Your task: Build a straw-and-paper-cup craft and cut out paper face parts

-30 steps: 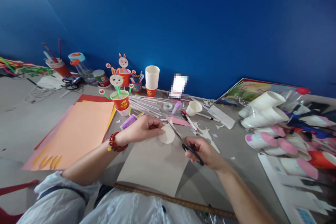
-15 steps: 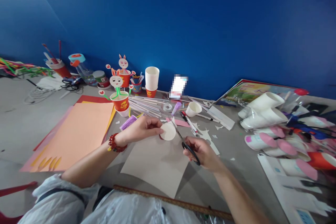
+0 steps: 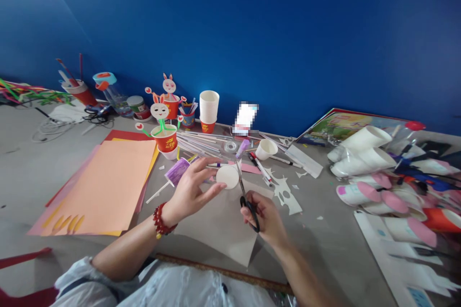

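My left hand (image 3: 190, 184) is at the lower left edge of a white paper circle (image 3: 229, 175), its thumb over the rim and a finger at the far side. The index finger is lifted away. In my right hand (image 3: 264, 216) is a pair of black-handled scissors (image 3: 241, 180), blades pointing away from me and lying along the circle's right edge. Beneath both hands lies a large pale sheet of paper (image 3: 216, 230).
Coloured paper sheets (image 3: 111, 182) lie at left. Behind stand rabbit-figure cups (image 3: 166, 139), stacked white cups (image 3: 209, 105) and a small white cup (image 3: 266, 148). Markers (image 3: 261, 170) and cut paper scraps (image 3: 286, 192) lie beyond my right hand; paper cups (image 3: 363, 151) crowd the right.
My left hand has shifted and its fingers have spread, with the index finger lifted. The circle has moved slightly left. My right hand and the scissors have moved left.
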The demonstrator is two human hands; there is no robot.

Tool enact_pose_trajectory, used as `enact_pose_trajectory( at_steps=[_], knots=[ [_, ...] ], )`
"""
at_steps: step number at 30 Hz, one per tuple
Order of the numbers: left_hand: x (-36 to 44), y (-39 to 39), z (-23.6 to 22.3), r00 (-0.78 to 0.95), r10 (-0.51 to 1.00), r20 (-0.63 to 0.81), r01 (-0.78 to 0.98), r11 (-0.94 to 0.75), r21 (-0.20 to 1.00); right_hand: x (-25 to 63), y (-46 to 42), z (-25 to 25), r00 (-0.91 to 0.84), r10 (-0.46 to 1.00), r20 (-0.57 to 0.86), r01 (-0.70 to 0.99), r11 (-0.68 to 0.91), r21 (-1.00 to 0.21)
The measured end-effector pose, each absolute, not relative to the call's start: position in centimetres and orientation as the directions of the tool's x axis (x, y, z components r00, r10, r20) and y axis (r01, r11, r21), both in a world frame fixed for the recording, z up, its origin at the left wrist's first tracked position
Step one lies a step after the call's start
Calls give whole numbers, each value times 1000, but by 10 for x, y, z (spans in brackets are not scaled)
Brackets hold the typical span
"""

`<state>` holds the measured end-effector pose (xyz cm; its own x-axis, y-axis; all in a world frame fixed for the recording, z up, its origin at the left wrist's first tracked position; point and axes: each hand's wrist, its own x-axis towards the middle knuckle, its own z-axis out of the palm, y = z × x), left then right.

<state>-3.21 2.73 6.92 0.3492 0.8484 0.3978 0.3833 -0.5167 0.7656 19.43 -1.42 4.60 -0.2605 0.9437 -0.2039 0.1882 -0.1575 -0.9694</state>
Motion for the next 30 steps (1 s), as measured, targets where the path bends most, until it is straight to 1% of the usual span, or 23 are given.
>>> enact_pose_trajectory(
  at_steps=[2,4,8,12,15,30],
  knots=[
    [-29,28,69,358,874,328,269,-433,860,193,-16,44,-257,948,-191,199,-141,-970],
    [-27,30,70,366,895,254,177,-335,925,193,-18,45,-258,947,-192,207,-140,-968],
    [-26,30,75,427,892,148,118,-217,969,195,-19,51,-290,932,-215,181,-167,-969],
    [-26,29,79,461,878,127,119,-202,972,195,-19,57,-322,910,-260,116,-235,-965],
    [-27,29,81,469,875,117,144,-207,968,194,-18,60,-333,905,-264,97,-245,-965],
    [-28,31,81,480,871,104,134,-190,973,196,-17,65,-331,924,-190,160,-143,-977]
  ],
)
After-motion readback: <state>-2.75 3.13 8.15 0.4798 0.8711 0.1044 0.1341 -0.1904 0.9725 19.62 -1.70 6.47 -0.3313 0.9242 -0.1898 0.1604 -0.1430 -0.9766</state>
